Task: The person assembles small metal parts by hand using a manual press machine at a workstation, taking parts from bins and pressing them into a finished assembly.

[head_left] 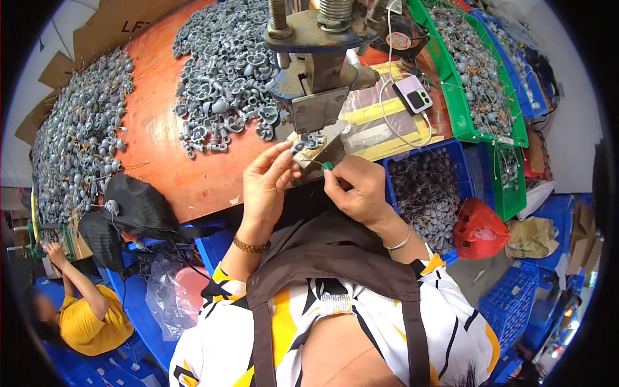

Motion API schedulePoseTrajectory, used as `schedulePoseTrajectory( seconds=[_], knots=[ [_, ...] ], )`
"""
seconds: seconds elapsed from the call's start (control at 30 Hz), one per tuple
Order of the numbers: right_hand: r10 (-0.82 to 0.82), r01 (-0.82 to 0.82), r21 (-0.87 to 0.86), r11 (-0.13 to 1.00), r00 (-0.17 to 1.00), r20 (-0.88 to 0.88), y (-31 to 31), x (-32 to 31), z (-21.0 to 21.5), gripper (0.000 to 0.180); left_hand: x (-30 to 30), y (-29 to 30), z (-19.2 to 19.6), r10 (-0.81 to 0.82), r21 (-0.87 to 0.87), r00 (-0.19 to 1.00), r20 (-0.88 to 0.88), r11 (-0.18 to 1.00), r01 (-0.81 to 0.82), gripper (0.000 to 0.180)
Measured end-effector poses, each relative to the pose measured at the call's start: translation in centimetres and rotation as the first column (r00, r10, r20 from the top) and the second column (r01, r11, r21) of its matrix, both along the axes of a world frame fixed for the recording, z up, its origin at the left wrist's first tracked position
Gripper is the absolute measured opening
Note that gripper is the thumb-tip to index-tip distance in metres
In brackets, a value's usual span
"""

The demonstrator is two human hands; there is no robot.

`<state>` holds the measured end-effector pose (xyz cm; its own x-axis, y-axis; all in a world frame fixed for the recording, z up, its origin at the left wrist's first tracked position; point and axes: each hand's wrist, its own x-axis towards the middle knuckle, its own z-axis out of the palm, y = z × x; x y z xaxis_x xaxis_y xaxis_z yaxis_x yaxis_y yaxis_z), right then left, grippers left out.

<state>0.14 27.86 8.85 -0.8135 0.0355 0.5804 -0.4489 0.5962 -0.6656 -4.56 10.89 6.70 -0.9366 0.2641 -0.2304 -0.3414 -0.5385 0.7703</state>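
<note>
My left hand is closed, its thumb and fingers pinching a small grey plastic part at the edge of the press's metal base. In my right hand, the fingers are curled round a thin tool with a green handle. Its slim shaft points left toward the base. Directly above both hands stands a bench press with a worn metal head. Under that head another grey plastic piece sits on the base. How it is seated there cannot be made out.
Loose grey parts lie heaped on the orange table, with wired parts at far left. On the right are a green tray, a blue bin, a red bag, a cabled device. Someone in yellow works lower left.
</note>
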Motion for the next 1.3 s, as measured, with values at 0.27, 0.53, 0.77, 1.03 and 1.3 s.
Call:
schedulePoseTrajectory(
  seconds=[0.27, 0.53, 0.77, 1.03, 1.3],
  knots=[
    [-0.05, 0.071, 0.184, 0.98, 0.992, -0.118, 0.1, -0.1, -0.5, 0.021, 1.4, 0.7, 0.7, -0.019, -0.063, 0.997, -0.079, 0.998, 0.014, 0.026],
    [0.22, -0.21, -0.098, 0.973, 0.969, 0.109, 0.8, 0.6, 0.1, 0.012, 1.5, -0.1, 0.8, -0.195, -0.203, 0.95, -0.242, 0.968, 0.147, 0.017],
    [0.536, 0.055, -0.734, 0.677, 0.647, 0.543, 1.9, 1.5, -0.4, 0.024, 2.2, 0.5, 1.5, -0.406, -0.522, 0.328, -0.853, 0.656, -0.545, 0.025],
    [0.67, 0.163, -0.892, 0.422, 0.606, 0.428, 2.0, 1.2, -0.8, 0.016, 2.2, -1.0, 1.8, -0.431, -0.356, 0.013, -0.902, 0.729, -0.585, 0.028],
    [0.307, 0.033, -0.662, 0.749, 0.868, 0.39, 4.0, -1.0, -2.9, 0.005, -0.2, -3.7, 1.2, 0.125, -0.365, 0.467, -0.875, 0.463, -0.808, 0.014]
  ],
)
